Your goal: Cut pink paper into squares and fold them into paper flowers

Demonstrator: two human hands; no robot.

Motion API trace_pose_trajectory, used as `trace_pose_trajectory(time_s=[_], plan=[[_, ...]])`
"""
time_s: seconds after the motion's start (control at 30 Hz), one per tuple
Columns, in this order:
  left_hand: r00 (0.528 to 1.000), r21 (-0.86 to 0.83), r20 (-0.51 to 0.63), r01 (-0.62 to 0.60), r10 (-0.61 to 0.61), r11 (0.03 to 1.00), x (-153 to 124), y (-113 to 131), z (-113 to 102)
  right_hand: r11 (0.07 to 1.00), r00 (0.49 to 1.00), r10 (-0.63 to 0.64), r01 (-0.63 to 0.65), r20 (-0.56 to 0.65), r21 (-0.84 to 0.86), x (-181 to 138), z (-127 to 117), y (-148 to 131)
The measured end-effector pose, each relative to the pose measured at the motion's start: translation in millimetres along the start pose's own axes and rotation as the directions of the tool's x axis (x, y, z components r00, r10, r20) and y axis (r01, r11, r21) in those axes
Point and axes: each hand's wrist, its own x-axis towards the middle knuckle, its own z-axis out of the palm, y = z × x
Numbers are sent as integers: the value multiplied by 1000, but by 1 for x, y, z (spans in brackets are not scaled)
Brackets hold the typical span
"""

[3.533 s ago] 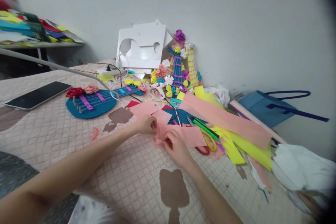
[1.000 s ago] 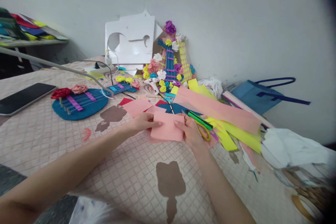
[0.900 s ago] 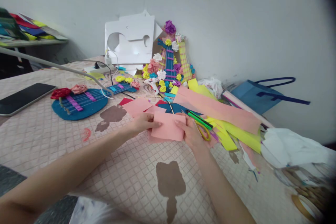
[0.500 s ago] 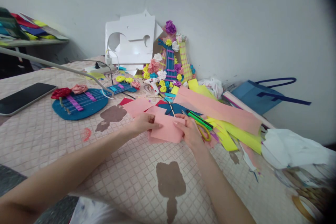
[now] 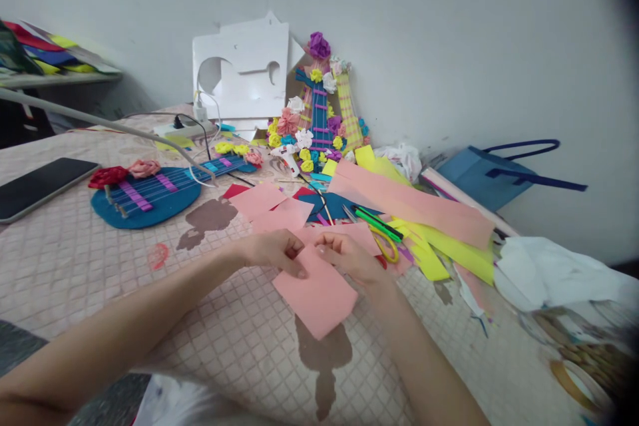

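Left hand (image 5: 273,250) and right hand (image 5: 350,258) pinch pink paper (image 5: 319,294), apparently by its corner; tablecloth (image 5: 254,346) spreads nearer

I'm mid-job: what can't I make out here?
Head view:
Pink four-cornered paper: top corner, hidden by the fingers of the left hand and right hand.
Flat black-screened phone: left end, cut off by the left edge.
Tan ring-shaped thing: material, blurred near the dark right edge.

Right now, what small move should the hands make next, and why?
Perhaps fold over the far corner of the held pink paper: the left hand pinches beside that corner, the right hand sits at it, and the near corner is free of both.
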Motion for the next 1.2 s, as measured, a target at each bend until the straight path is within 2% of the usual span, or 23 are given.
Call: trace_pose_trajectory(time_s=[0.07, 0.17, 0.23, 0.37, 0.43, 0.67, 1.0, 1.2], plan=[[999, 48, -33, 8, -7, 999, 0, 0, 0, 999, 996, -41, 37, -81, -40, 4, 6, 2], [997, 91, -77, 9, -2, 996, -1, 3, -1, 995, 988, -76, 67, -131, -77, 6, 8, 2], [995, 38, -102, 26, -22, 999, -1, 5, -2, 994, 984, -85, 72, -155, -87, 6, 7, 2], [973, -171, -170, 130, -159, 977, -3, 9, -3, 997, 983, -60, 51, -172, -55, 6, 5, 4], [962, -198, -183, 165, -202, 966, -4, 9, -4, 998, 983, -44, 38, -177, -40, 6, 4, 6], [982, -141, -71, 162, -173, 977, -7, 5, -10, 996, 978, -67, 53, -199, -73, 8, 1, 10], [971, -109, -152, 169, -184, 980, -6, 7, -8, 989, 968, -125, 104, -218, -103, 11, 2, 12], [973, -95, -138, 171, -183, 981, -6, 5, -10, 986, 965, -140, 114, -223, -123, 11, 2, 12]])
